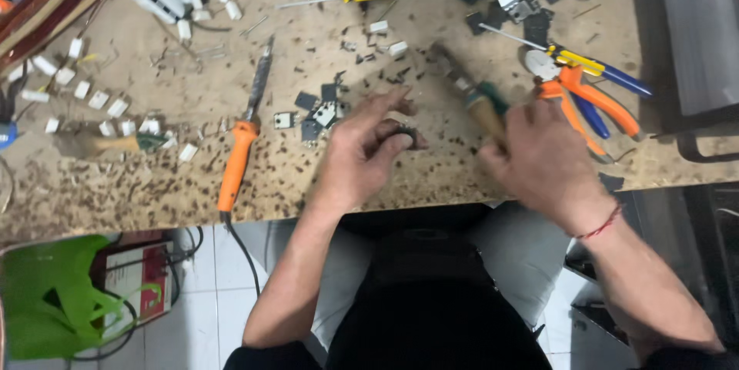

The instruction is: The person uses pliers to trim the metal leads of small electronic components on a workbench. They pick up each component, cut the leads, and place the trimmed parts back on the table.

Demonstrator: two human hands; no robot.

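- While the left hand [362, 150] pinches a small dark component [406, 137] between thumb and fingertips near the front edge of the workbench [115, 185], the grip looks narrow and should stay low over the bench so the part cannot slip away
- Just left of that hand lies a cluster of flat black components [319, 112], near enough to reach without shifting the wrist
- To its right, the right hand [539, 158] is closed round a tool with a green and wooden handle [481, 104]; motion blur hides the tip, so I cannot tell whether it touches the part
- As for packages, a green bag [54, 297] sits on the floor at lower left, with a flat red-and-white box [138, 277] beside it
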